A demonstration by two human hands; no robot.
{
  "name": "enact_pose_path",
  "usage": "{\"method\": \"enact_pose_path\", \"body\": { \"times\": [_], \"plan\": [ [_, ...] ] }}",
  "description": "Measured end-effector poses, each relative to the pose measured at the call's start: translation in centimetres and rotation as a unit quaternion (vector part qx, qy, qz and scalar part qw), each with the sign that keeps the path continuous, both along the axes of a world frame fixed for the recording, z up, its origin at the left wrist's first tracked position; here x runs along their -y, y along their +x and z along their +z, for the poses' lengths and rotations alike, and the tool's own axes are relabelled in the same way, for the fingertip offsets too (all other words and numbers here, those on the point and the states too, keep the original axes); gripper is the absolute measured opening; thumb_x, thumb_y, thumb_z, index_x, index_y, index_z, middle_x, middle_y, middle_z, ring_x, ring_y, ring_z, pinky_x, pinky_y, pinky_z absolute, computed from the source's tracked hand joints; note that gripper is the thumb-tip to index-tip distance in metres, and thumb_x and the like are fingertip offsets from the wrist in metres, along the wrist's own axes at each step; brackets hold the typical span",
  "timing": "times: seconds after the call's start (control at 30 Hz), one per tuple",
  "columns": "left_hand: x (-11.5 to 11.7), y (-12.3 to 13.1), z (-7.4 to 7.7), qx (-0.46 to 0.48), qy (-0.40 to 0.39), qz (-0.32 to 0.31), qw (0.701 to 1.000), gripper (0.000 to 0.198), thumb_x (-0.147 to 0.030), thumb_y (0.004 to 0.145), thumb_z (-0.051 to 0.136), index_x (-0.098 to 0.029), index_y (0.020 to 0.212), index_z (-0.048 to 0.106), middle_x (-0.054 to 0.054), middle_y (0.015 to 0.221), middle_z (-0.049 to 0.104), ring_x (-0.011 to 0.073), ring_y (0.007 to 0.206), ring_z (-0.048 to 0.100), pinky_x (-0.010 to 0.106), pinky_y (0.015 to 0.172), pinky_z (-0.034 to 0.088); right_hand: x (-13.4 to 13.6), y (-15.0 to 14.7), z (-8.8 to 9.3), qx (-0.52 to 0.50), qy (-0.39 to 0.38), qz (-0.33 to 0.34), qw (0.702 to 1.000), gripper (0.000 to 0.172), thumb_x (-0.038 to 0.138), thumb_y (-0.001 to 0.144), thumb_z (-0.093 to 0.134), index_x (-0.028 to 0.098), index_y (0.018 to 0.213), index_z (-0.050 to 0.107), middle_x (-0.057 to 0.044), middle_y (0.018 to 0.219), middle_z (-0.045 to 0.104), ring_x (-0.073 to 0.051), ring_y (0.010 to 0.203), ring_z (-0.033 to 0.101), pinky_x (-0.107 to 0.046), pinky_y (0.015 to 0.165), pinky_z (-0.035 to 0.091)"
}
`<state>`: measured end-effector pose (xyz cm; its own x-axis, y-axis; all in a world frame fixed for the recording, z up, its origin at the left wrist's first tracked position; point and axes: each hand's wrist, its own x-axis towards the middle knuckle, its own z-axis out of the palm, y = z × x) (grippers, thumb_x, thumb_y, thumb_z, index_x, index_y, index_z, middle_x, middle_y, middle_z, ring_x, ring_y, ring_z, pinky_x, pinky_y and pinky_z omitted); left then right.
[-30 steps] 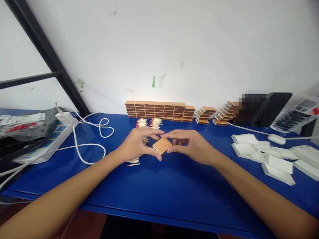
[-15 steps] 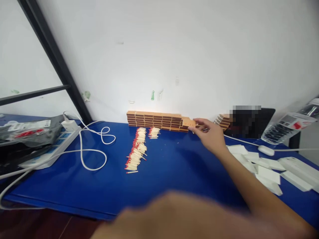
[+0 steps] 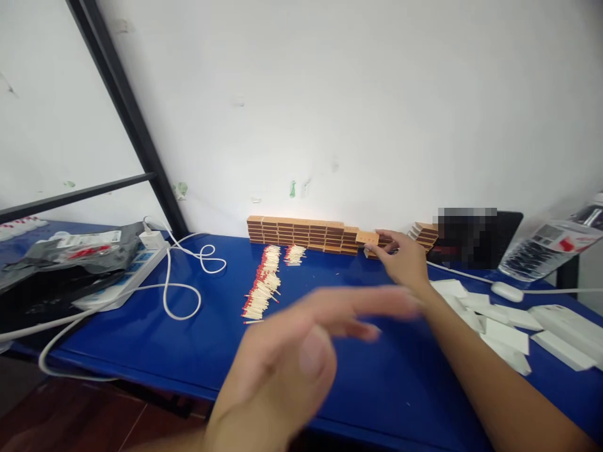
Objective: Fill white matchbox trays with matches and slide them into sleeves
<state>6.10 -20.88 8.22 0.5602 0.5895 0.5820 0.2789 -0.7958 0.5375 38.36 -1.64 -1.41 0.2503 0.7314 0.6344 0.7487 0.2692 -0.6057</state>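
My right hand [image 3: 402,257] reaches to the right end of a stacked row of matchbox covers [image 3: 301,233] along the wall. Its thumb and fingers close on an orange-topped matchbox cover [image 3: 367,237], which sits slightly tilted by the row. Close to the camera, my left hand [image 3: 301,358] hovers over the front of the table, fingers stretched out and holding nothing. Before the row lie a long pile of red-tipped matches [image 3: 264,282] and a smaller heap of matches [image 3: 295,255].
White matchbox trays [image 3: 506,336] are scattered at the right. Behind them stand another group of matchbox covers [image 3: 425,234], a dark screen [image 3: 511,232] and a plastic bottle [image 3: 530,257]. A power strip [image 3: 146,263], white cable [image 3: 200,301] and grey bag [image 3: 108,251] occupy the left.
My left hand has risen into fuller view, its fingers now showing. The view has shifted a little. My right hand stays by the end of the row, gripping the matchbox cover, which now looks tilted.
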Motion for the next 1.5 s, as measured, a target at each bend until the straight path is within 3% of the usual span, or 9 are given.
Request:
{"method": "enact_pose_path", "body": {
  "times": [0.13, 0.27, 0.37, 0.47, 0.63, 0.83, 0.97, 1.33, 1.5],
  "plan": [
    [-9.2, 1.1, -0.6, 0.083, -0.020, 0.005, 0.996, 0.024, -0.038, 0.107, 0.060, -0.026, 0.115, 0.079, 0.003, 0.112, 0.080, 0.0244, 0.107, 0.074, 0.044, 0.097, 0.061, -0.1, -0.4, -0.2, -0.003, 0.001, 0.018, 1.000, 0.062, 0.063, 0.085, 0.071, 0.012, 0.119, 0.077, -0.016, 0.107, 0.080, -0.025, 0.074, 0.069, -0.044, 0.081, 0.057],
    [-17.9, -0.3, -4.8, 0.091, 0.134, 0.097, 0.982, 0.015, -0.030, 0.102, 0.066, -0.022, 0.104, 0.079, 0.004, 0.101, 0.080, 0.0219, 0.095, 0.072, 0.041, 0.087, 0.057, -0.9, -0.7, -0.1, -0.036, 0.004, 0.002, 0.999, 0.065, 0.067, 0.082, 0.072, 0.013, 0.117, 0.078, -0.013, 0.095, 0.080, -0.025, 0.074, 0.070, -0.042, 0.078, 0.057],
    [-20.5, -2.0, -8.0, 0.010, 0.235, 0.129, 0.963, 0.013, -0.026, 0.102, 0.064, -0.020, 0.102, 0.076, 0.005, 0.089, 0.077, 0.0223, 0.087, 0.069, 0.041, 0.082, 0.053, -2.2, -0.6, 0.5, -0.032, -0.021, -0.017, 0.999, 0.062, 0.062, 0.081, 0.074, 0.014, 0.119, 0.077, -0.010, 0.087, 0.079, -0.025, 0.073, 0.069, -0.041, 0.077, 0.056],
    [-20.6, -2.6, -9.3, -0.041, 0.304, 0.108, 0.946, 0.010, -0.021, 0.101, 0.063, -0.019, 0.105, 0.072, 0.005, 0.086, 0.075, 0.0237, 0.090, 0.068, 0.042, 0.083, 0.052, -3.9, -0.5, 1.4, -0.006, -0.050, -0.024, 0.998, 0.053, 0.052, 0.080, 0.078, 0.016, 0.120, 0.077, -0.009, 0.092, 0.080, -0.025, 0.075, 0.070, -0.040, 0.078, 0.055],
    [-20.0, -2.1, -9.0, -0.035, 0.333, 0.105, 0.937, 0.010, -0.017, 0.100, 0.064, -0.017, 0.108, 0.069, 0.005, 0.085, 0.074, 0.0236, 0.089, 0.066, 0.041, 0.083, 0.052, -5.9, -0.4, 2.2, 0.040, -0.069, -0.027, 0.996, 0.039, 0.048, 0.083, 0.077, 0.019, 0.108, 0.079, -0.010, 0.104, 0.083, -0.025, 0.082, 0.073, -0.039, 0.083, 0.055],
    [-20.2, -2.1, -9.1, -0.042, 0.341, 0.107, 0.933, 0.009, -0.017, 0.100, 0.063, -0.017, 0.106, 0.069, 0.005, 0.082, 0.072, 0.0236, 0.087, 0.065, 0.041, 0.082, 0.052, -6.4, -0.6, 1.7, 0.047, -0.113, -0.045, 0.992, 0.028, 0.046, 0.083, 0.076, 0.022, 0.098, 0.079, -0.008, 0.090, 0.082, -0.027, 0.080, 0.074, -0.038, 0.078, 0.053],
    [-20.2, -2.1, -9.2, -0.045, 0.339, 0.111, 0.933, 0.009, -0.017, 0.100, 0.063, -0.018, 0.106, 0.069, 0.005, 0.083, 0.073, 0.0235, 0.087, 0.065, 0.041, 0.081, 0.052, -6.3, -0.9, 1.2, 0.039, -0.092, -0.032, 0.995, 0.033, 0.048, 0.084, 0.076, 0.023, 0.104, 0.075, -0.008, 0.106, 0.081, -0.026, 0.083, 0.074, -0.039, 0.081, 0.054],
    [-20.1, -2.0, -9.3, -0.048, 0.336, 0.117, 0.933, 0.008, -0.019, 0.101, 0.062, -0.017, 0.103, 0.070, 0.005, 0.080, 0.071, 0.0234, 0.085, 0.065, 0.041, 0.080, 0.052, -7.0, -2.4, -0.6, 0.042, -0.079, -0.075, 0.993, 0.059, 0.068, 0.079, 0.074, 0.020, 0.112, 0.063, -0.015, 0.112, 0.076, -0.033, 0.102, 0.069, -0.044, 0.090, 0.051],
    [-20.4, -2.2, -9.6, -0.065, 0.317, 0.133, 0.937, 0.011, -0.021, 0.102, 0.061, -0.017, 0.104, 0.071, 0.005, 0.080, 0.072, 0.0233, 0.084, 0.064, 0.041, 0.079, 0.050, -6.2, -2.8, 0.7, 0.053, -0.085, -0.104, 0.990, 0.063, 0.070, 0.079, 0.072, 0.019, 0.115, 0.062, -0.017, 0.115, 0.073, -0.033, 0.104, 0.068, -0.044, 0.090, 0.051]
  ]
}}
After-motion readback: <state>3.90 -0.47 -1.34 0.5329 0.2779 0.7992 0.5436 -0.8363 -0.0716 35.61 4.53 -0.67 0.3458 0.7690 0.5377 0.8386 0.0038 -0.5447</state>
